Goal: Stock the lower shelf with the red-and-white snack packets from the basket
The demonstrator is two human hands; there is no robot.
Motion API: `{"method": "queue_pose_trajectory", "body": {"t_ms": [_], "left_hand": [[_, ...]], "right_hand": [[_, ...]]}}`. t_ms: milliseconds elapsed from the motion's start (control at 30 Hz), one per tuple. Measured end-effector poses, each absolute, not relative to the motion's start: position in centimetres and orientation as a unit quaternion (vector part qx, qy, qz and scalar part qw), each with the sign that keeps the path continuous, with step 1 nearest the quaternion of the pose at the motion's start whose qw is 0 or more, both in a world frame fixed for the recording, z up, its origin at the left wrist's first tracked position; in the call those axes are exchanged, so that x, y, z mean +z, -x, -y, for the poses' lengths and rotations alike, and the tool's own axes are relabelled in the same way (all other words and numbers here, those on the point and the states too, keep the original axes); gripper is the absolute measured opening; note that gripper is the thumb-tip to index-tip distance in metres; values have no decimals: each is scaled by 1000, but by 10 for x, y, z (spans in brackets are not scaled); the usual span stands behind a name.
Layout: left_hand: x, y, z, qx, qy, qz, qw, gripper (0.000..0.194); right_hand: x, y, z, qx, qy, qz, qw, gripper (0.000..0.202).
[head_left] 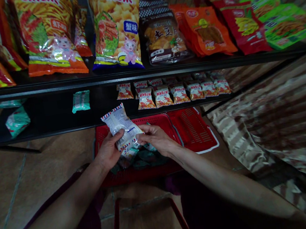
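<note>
My left hand (109, 150) is closed on the left side of a small white snack bag (120, 123), its thumb lying across the printed face. The bag has red-and-blue striped ends and is tilted. My right hand (157, 139) pinches the lower right corner of the same bag. Both hands are above a red plastic basket (158, 120), apart from the shelf edge. Inside the basket lie green snack bags (147, 157), partly hidden by my hands and wrists.
On the lower black shelf (53, 114), small red-and-white snack bags (163, 95) stand in rows at right; a few green bags (81, 101) lie at left. Large snack bags (118, 25) fill the upper shelf. A second red basket (190, 130) and a red stool (179, 214) are near.
</note>
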State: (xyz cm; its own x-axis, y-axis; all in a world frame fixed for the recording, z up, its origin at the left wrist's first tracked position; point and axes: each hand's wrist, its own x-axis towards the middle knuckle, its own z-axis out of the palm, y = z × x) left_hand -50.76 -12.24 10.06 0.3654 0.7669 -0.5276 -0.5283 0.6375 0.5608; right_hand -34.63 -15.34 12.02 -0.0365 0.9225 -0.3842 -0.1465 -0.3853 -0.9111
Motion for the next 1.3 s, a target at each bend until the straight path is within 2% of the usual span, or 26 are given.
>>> {"method": "queue_pose_trajectory", "body": {"t_ms": [133, 333, 600, 767, 933, 1167, 1300], "left_hand": [[104, 512, 123, 383, -166, -412, 810, 45], [103, 517, 133, 326, -230, -408, 821, 54], [106, 515, 145, 263, -281, -403, 830, 52], [103, 516, 145, 244, -273, -402, 839, 55], [103, 512, 148, 242, -248, -369, 862, 62], [109, 508, 144, 243, -234, -349, 875, 47], [108, 506, 143, 255, -258, -377, 852, 49]], "right_hand": [[123, 341, 152, 635, 550, 391, 375, 28], [123, 331, 138, 595, 578, 330, 451, 38], [120, 324, 127, 554, 573, 319, 513, 25], [122, 324, 125, 548, 587, 299, 516, 20], [126, 323, 125, 555, 592, 268, 519, 24], [125, 319, 124, 570, 586, 227, 530, 29], [123, 317, 124, 564, 588, 235, 530, 26]]}}
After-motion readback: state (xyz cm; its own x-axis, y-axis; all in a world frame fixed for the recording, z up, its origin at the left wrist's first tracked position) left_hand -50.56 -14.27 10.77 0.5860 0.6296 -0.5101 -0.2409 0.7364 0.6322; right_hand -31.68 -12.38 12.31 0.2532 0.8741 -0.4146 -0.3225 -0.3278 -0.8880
